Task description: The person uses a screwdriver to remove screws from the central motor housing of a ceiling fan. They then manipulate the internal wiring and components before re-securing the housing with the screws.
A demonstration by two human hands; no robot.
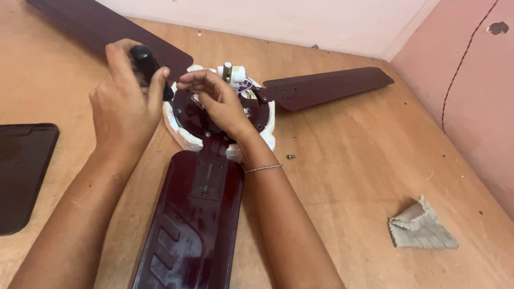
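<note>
A dark maroon ceiling fan lies on a wooden board, its round motor hub resting on a white foam ring. Three blades spread out: one toward me, one to the right, one to the upper left. My left hand is shut on a black screwdriver handle, held upright over the hub's left edge. My right hand rests on the hub, fingertips pinched near the screwdriver's tip; what they pinch is hidden. A white shaft part with wires stands behind it.
A loose screw lies on the board right of the hub. A crumpled grey cloth sits at the lower right. A dark flat piece lies at the left edge. Pink walls close the back and right side.
</note>
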